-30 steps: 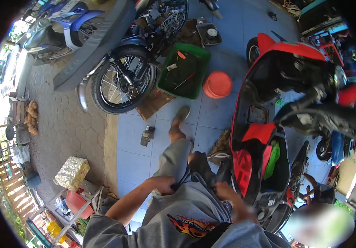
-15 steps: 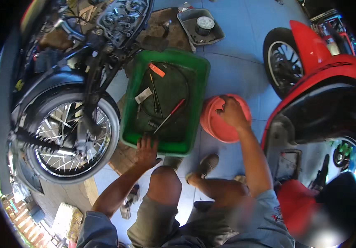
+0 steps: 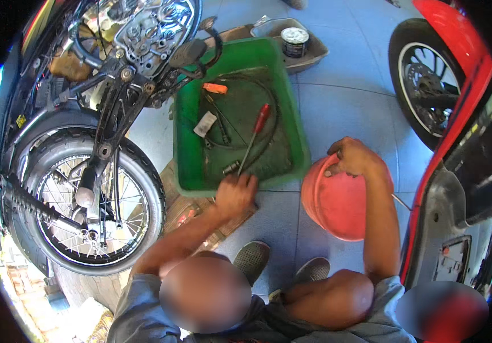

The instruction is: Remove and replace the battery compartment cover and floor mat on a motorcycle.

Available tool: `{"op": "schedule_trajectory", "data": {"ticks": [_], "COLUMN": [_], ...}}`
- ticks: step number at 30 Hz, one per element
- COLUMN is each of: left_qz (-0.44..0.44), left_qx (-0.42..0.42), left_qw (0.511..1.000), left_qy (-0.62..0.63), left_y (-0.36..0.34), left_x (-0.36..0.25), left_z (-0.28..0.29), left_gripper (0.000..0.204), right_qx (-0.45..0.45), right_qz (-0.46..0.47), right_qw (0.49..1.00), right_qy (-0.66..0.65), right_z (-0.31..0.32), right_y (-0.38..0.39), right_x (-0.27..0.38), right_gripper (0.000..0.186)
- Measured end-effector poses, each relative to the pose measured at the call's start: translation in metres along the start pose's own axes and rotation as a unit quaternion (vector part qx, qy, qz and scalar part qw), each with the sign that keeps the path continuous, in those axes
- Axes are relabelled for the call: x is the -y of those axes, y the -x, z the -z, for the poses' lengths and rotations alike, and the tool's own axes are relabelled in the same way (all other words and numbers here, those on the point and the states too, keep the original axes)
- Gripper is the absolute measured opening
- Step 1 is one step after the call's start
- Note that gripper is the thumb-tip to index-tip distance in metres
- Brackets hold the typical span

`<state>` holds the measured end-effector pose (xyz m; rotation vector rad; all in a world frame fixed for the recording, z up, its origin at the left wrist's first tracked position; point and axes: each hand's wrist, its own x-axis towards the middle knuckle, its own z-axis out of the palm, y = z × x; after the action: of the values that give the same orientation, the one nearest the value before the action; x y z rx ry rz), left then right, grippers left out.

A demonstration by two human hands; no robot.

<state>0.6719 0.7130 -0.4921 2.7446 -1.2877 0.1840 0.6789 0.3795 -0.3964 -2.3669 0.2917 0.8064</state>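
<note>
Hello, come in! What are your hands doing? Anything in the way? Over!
Left hand at near edge of green rectangular plastic tray. Right hand gripping edge of round red plastic bucket. Possibly in the way: red-handled metal screwdriver by left hand.

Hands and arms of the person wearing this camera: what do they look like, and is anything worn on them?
Both the left hand and the right hand are ordinary human hands, with no gloves. No watch or bracelet shows on either wrist. The forearms are bare, below short, loose grey-blue sleeves. No cables show along the arms.
</note>
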Motion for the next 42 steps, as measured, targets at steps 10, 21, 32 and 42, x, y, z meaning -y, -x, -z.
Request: {"op": "schedule_trajectory", "data": {"ticks": [10, 21, 32, 42], "left_qz": [0.128, 0.292, 0.041, 0.022], "left_qx": [0.009, -0.124, 0.015, 0.227], "left_qw": [0.961, 0.895, 0.999, 0.961], "left_qy": [-0.244, -0.313, 0.033, 0.157], "left_y": [-0.114, -0.313, -0.408, -0.209], "left_x": [0.097, 0.198, 0.041, -0.004], "left_z": [-0.028, -0.069, -0.129, -0.062], "left_gripper": [0.023, 0.032, 0.023, 0.033], "right_qx": [-0.074, -0.316, -0.175, -0.381], "right_qz": [-0.056, -0.004, -0.183, -0.163], "right_qw": [0.994, 0.947, 0.964, 0.905], "right_qy": [-0.059, -0.061, 0.084, 0.092], "right_z": [0.018, -0.026, -0.054, -0.046], "right_y": [0.004, 0.016, 0.046, 0.006], "right_x": [-0.064, -0.093, -0.004, -0.044], "right_gripper": [0.059, 0.067, 0.111, 0.082]}}
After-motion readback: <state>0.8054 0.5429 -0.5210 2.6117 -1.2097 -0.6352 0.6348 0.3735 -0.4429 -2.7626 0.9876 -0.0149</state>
